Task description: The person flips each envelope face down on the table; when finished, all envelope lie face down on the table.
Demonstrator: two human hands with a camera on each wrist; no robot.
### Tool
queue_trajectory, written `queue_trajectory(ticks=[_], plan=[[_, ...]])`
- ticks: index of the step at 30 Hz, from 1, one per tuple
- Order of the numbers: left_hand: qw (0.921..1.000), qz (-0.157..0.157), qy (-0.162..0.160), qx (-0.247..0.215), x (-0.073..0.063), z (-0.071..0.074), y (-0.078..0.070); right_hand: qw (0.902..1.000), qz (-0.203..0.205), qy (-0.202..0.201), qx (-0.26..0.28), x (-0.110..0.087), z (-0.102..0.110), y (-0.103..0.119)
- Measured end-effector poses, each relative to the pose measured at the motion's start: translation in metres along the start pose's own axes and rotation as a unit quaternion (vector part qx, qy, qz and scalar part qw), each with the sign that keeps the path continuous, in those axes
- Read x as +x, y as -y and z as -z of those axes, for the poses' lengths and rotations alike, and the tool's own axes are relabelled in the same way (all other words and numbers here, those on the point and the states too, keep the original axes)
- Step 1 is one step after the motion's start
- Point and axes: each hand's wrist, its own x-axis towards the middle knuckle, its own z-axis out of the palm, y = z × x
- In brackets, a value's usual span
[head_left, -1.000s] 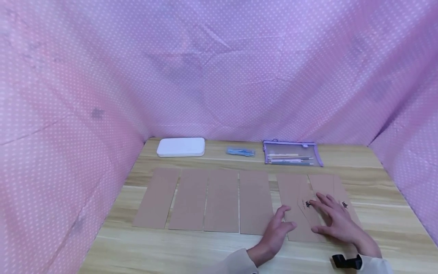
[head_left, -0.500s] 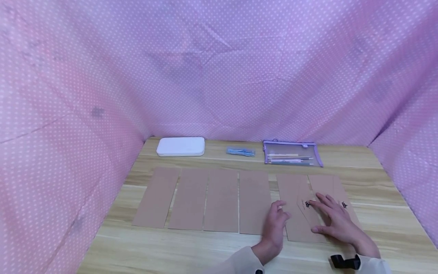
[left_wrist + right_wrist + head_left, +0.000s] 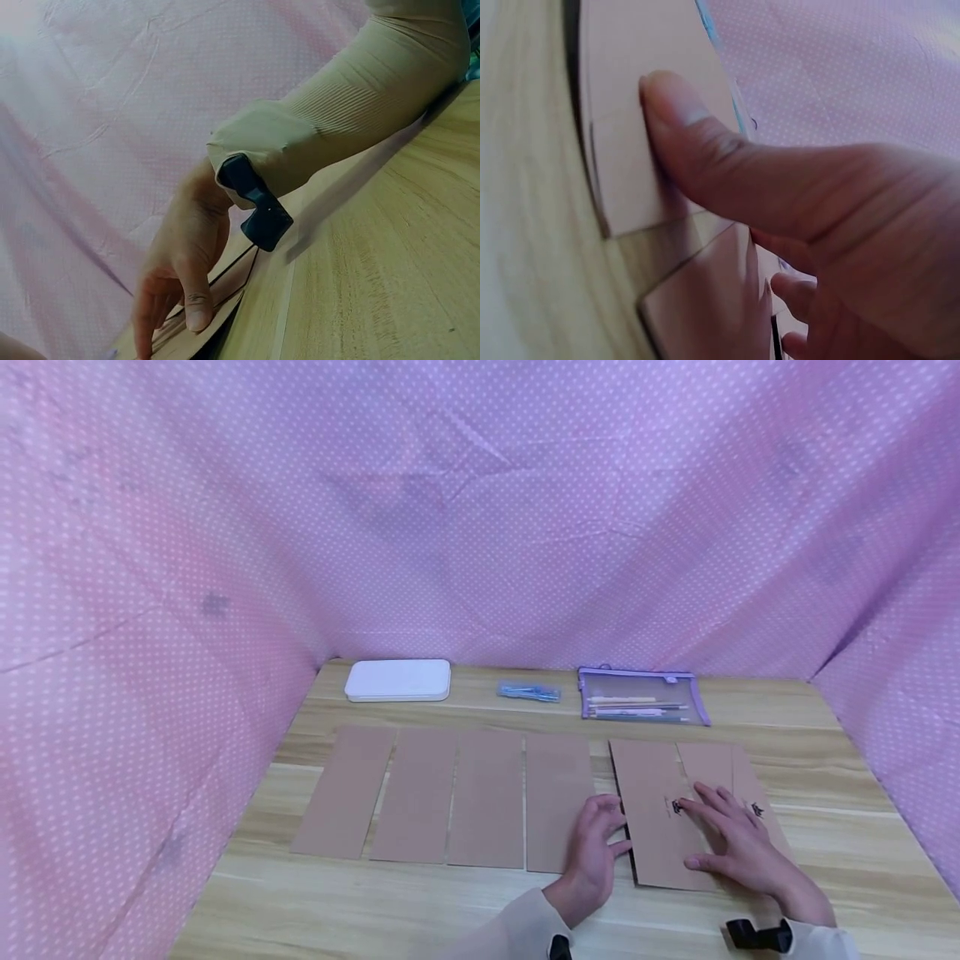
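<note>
Fifth brown panel: From my remote seat I follow the fifth brown panel (image 3: 660, 852) from the left, lying on the wooden table (image 3: 390, 914) between the two hands, with a small dark crown mark (image 3: 677, 807) on its face.
Sixth panel: The sixth panel (image 3: 708, 764) lies just to its right, partly hidden by the right hand.
Left hand: The left hand (image 3: 592, 856) is at the fifth panel's left edge, fingers half bent, thumb set apart from them, the tips at that edge; I cannot tell whether they pinch it.
Right hand: The right hand (image 3: 738, 843) is spread wide across both marked panels, palm down, gripping nothing; my right wrist view shows its thumb lying flat on brown board.
What has just changed: The slanted flap line on the fifth panel is gone from sight, and a dark strip now runs down its left edge, where the left fingers have moved in.
What I read from it: That edge is probably lifted slightly, making the left hand the working one and the right hand the steadying one.
Rest of the table: Four plain panels (image 3: 487, 797) lie in a row to the left; behind stand a white case (image 3: 397, 679), a blue packet (image 3: 528, 692) and a mesh pouch (image 3: 637, 674).
</note>
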Motion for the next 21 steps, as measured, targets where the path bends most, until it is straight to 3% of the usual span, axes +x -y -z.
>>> queue_trajectory(ticks=[5,10,17,21], plan=[[0.9994,0.024,0.020,-0.013,0.000,-0.001,0.000,0.9997,-0.013,0.018,0.007,0.001,0.003,0.004],[0.9995,0.014,0.027,0.001,-0.001,-0.002,0.000,0.9987,-0.024,0.044,0.011,0.008,0.006,0.012],[0.9993,0.004,0.036,0.007,-0.003,-0.001,-0.001,0.9943,0.097,0.014,0.042,0.014,0.003,0.021],[0.9991,-0.003,0.041,0.003,-0.004,0.000,-0.003,0.9927,0.089,0.010,0.080,0.017,0.003,0.030]])
